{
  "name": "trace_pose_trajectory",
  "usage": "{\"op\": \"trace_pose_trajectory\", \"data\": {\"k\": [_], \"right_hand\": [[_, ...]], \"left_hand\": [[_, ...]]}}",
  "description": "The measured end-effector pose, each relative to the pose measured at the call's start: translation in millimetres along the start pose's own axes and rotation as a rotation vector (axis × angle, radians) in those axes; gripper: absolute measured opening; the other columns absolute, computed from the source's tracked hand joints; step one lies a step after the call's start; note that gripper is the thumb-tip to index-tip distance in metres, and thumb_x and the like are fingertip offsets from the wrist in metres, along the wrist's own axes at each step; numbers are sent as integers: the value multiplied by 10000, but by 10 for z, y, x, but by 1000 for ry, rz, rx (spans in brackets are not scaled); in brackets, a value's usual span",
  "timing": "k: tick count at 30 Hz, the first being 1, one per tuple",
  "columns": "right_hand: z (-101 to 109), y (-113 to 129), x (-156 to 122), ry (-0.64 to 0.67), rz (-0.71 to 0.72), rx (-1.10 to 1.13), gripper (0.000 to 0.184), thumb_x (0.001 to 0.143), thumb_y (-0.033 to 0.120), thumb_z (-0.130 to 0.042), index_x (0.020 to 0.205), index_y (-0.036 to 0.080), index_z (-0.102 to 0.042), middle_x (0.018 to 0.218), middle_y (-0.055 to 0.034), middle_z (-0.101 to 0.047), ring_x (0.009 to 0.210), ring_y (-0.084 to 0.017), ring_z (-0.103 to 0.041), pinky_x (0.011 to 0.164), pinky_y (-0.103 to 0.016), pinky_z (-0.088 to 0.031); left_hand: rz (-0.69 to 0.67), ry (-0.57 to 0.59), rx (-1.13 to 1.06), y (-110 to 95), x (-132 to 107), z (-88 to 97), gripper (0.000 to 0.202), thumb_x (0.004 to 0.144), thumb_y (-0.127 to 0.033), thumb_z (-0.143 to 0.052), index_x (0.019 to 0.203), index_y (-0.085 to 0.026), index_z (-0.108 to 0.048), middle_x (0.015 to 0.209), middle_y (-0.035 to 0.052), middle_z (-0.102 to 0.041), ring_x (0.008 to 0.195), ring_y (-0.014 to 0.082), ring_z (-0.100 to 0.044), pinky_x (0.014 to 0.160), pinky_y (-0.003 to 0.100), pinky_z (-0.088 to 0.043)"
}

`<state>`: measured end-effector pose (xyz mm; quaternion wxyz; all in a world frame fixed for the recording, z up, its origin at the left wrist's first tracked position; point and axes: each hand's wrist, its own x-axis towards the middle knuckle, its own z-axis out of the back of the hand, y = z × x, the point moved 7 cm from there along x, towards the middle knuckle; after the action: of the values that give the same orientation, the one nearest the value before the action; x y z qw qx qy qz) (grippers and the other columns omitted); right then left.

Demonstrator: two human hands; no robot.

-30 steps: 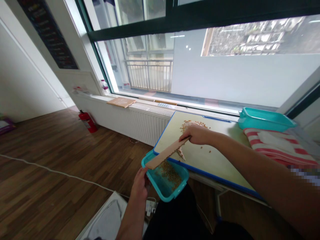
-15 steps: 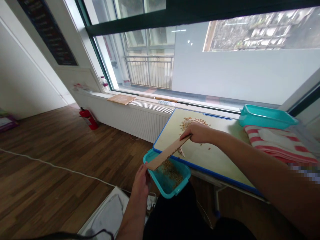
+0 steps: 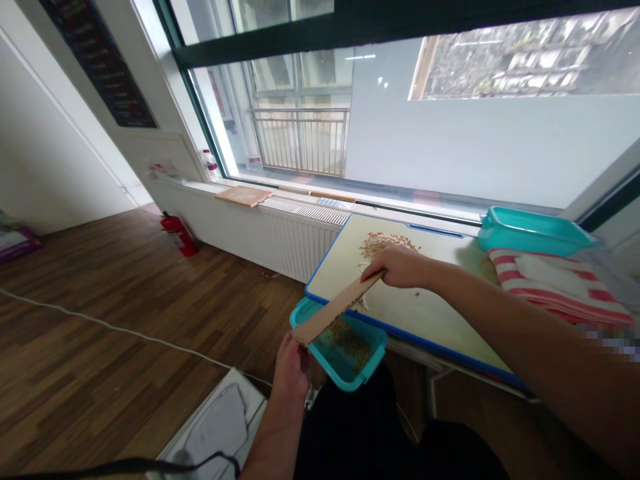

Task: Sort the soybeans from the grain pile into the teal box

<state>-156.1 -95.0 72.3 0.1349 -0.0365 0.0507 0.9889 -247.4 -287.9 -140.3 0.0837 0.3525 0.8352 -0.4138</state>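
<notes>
My right hand [image 3: 395, 265] is closed on one end of a flat wooden stick [image 3: 336, 309] that slants down over the near edge of the blue-rimmed table [image 3: 425, 313]. A pile of small brown grains [image 3: 376, 244] lies on the table just beyond that hand. My left hand [image 3: 291, 363] grips the near rim of a teal plastic tub [image 3: 345, 344] held below the table edge. The tub holds brown grains, and the stick's free end reaches over it.
A second teal tub [image 3: 530, 232] stands at the table's far right beside a red-and-white striped cloth [image 3: 555, 283]. A white radiator [image 3: 285, 240] runs under the window. A red fire extinguisher [image 3: 176, 233] stands on the wooden floor, with a white cable [image 3: 115, 330] across it.
The view has shifted slightly. The tub and my left hand sit a little more to the right under the table edge. The stick stays angled over the tub.
</notes>
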Motion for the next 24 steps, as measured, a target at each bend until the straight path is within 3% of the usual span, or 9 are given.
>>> {"op": "trace_pose_trajectory", "data": {"k": [6, 15, 24], "right_hand": [[-6, 50, -78, 0, 5, 10, 532, 588, 71, -472, 975, 347, -711, 840, 53, -725, 799, -135, -619, 680, -205, -415], [29, 185, -217, 4, 45, -9, 517, 606, 80, -451, 979, 328, -708, 882, 50, -723, 825, -122, -623, 704, -206, -417], [-16, 194, -285, -17, 46, -13, 541, 599, 71, -449, 985, 356, -698, 884, 76, -721, 831, -119, -629, 715, -208, -422]], "left_hand": [[7, -20, -31, 45, -45, 31, 75, 719, -193, -668, 727, -151, -606, 594, -28, -586, 455, 65, -516, 419, 161, -402], [-56, -88, -35, 35, -257, 20, 179, 604, -165, -732, 709, -153, -587, 599, -29, -574, 474, 64, -510, 425, 159, -399], [-44, -108, -42, 70, -223, 49, 219, 640, -219, -730, 703, -159, -529, 598, -55, -538, 442, 41, -483, 388, 142, -359]]}}
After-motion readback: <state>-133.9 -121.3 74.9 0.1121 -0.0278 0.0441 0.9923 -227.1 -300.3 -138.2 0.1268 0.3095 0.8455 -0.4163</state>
